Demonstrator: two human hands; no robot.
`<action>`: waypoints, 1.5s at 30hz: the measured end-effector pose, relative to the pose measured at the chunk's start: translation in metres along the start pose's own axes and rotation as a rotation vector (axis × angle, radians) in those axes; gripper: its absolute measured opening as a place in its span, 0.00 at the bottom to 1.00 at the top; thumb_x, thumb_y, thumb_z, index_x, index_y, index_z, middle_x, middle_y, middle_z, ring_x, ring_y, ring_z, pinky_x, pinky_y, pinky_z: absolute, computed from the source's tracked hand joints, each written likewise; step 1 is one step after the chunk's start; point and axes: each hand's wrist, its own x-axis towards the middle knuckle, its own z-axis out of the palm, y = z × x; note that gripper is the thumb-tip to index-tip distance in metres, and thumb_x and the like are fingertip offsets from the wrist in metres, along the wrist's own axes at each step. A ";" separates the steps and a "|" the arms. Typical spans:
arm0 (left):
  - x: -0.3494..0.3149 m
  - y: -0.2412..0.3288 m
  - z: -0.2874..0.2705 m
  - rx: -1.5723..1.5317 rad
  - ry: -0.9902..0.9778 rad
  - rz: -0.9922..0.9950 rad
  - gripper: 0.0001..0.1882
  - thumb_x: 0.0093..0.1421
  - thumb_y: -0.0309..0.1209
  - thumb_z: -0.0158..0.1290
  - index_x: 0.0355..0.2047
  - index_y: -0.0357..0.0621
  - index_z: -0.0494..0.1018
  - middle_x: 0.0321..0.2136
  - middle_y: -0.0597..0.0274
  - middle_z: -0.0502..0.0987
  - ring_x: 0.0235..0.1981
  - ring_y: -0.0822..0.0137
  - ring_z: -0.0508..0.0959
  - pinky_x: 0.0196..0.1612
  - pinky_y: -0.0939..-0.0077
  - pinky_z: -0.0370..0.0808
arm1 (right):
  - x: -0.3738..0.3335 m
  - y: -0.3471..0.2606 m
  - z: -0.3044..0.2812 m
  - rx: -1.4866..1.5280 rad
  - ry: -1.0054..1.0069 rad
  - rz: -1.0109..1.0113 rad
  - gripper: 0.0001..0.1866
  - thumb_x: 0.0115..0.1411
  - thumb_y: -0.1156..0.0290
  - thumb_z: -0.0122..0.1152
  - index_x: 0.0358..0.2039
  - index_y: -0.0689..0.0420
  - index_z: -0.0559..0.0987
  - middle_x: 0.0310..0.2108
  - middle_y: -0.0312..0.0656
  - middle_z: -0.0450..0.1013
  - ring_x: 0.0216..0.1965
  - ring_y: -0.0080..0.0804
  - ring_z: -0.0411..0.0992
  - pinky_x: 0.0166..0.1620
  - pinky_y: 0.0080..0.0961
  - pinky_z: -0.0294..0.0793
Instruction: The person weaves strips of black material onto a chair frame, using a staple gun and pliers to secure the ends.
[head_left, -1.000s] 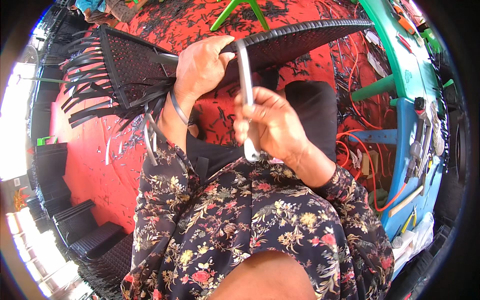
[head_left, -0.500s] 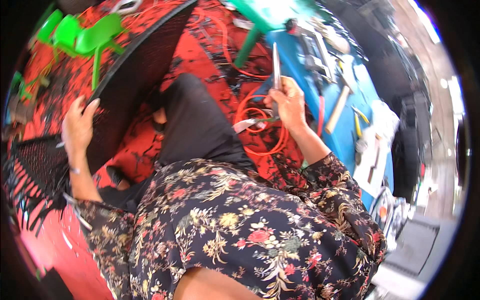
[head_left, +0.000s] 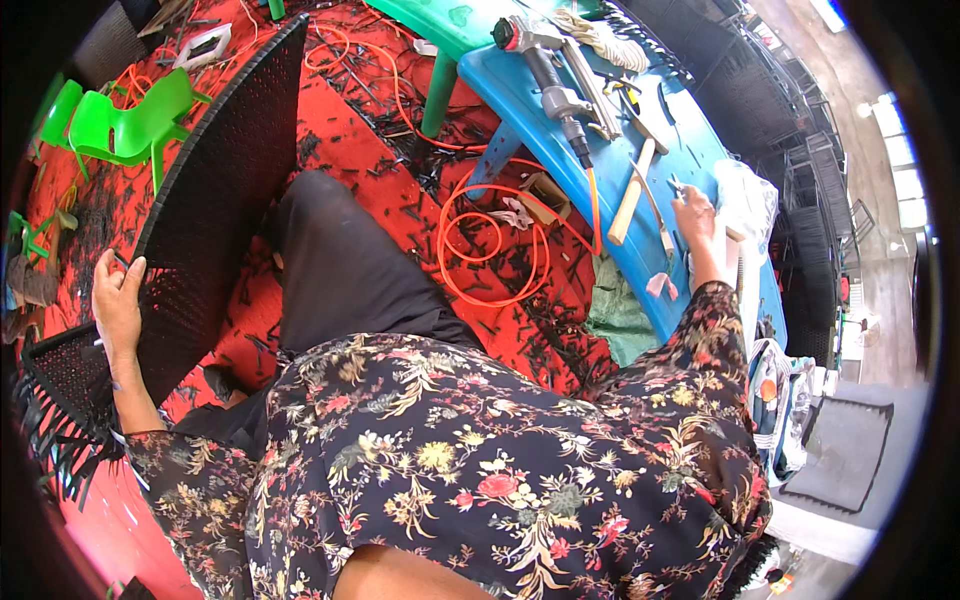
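Observation:
My left hand (head_left: 118,305) grips the near edge of a large black woven panel (head_left: 215,185), its thumb on the inner face. The panel stands tilted beside my left leg, with loose black strips (head_left: 60,430) hanging from its lower corner. Over the right part of the blue table (head_left: 545,125), my right hand (head_left: 695,217) closes on pliers (head_left: 677,186); only their small metal jaws show past the fingers. Just left of that hand lie a slim tool with a metal end (head_left: 666,240) and a wooden-handled hammer (head_left: 631,208).
An air tool (head_left: 555,95) on the table joins an orange hose (head_left: 495,298) looped on the red floor (head_left: 390,230). Yellow-handled pliers (head_left: 630,95) and rope (head_left: 605,42) lie farther back. Green chairs (head_left: 130,125) stand at far left. Black strip scraps litter the floor.
My right hand has moved right, from above the hose to the blue table. The long metal tool it held is out of that hand, and it now grips pliers. My left hand stays on the panel.

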 end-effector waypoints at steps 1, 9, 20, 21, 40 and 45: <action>0.002 -0.001 -0.003 -0.063 -0.051 -0.108 0.29 0.58 0.41 0.57 0.51 0.30 0.66 0.48 0.44 0.73 0.43 0.60 0.75 0.49 0.70 0.68 | 0.011 0.021 0.003 -0.085 0.028 -0.024 0.29 0.49 0.59 0.63 0.51 0.56 0.72 0.46 0.53 0.73 0.49 0.49 0.71 0.52 0.39 0.69; -0.016 -0.013 -0.019 0.072 0.165 0.129 0.32 0.50 0.42 0.62 0.51 0.35 0.69 0.34 0.56 0.77 0.34 0.66 0.75 0.40 0.74 0.71 | 0.060 0.102 0.038 -0.115 -0.282 -0.083 0.35 0.51 0.52 0.59 0.56 0.58 0.68 0.53 0.51 0.69 0.52 0.47 0.69 0.55 0.35 0.66; -0.030 0.025 -0.037 -0.301 0.151 0.073 0.38 0.47 0.25 0.57 0.59 0.31 0.56 0.28 0.56 0.77 0.31 0.68 0.77 0.41 0.74 0.72 | 0.116 0.158 0.033 0.019 -0.093 0.082 0.26 0.62 0.55 0.46 0.57 0.57 0.69 0.54 0.50 0.68 0.50 0.51 0.69 0.53 0.36 0.66; -0.030 0.027 -0.036 -0.324 0.175 0.087 0.39 0.47 0.25 0.57 0.59 0.31 0.55 0.28 0.57 0.77 0.31 0.68 0.77 0.40 0.74 0.72 | 0.123 0.147 0.021 0.042 -0.040 0.057 0.26 0.63 0.55 0.45 0.57 0.57 0.69 0.55 0.50 0.68 0.50 0.51 0.69 0.53 0.37 0.66; -0.004 0.059 -0.031 -0.421 0.268 0.087 0.10 0.54 0.28 0.55 0.35 0.36 0.75 0.21 0.58 0.75 0.26 0.69 0.75 0.31 0.75 0.70 | -0.104 -0.579 -0.222 0.314 0.448 -1.608 0.27 0.47 0.46 0.65 0.38 0.55 0.74 0.33 0.43 0.74 0.40 0.40 0.73 0.41 0.41 0.68; -0.004 0.082 -0.043 -0.431 0.341 0.066 0.07 0.54 0.27 0.54 0.25 0.34 0.73 0.17 0.51 0.71 0.20 0.63 0.74 0.25 0.70 0.67 | -0.104 -0.598 -0.219 0.359 0.533 -1.689 0.28 0.46 0.47 0.67 0.37 0.56 0.72 0.32 0.43 0.73 0.38 0.42 0.73 0.40 0.39 0.69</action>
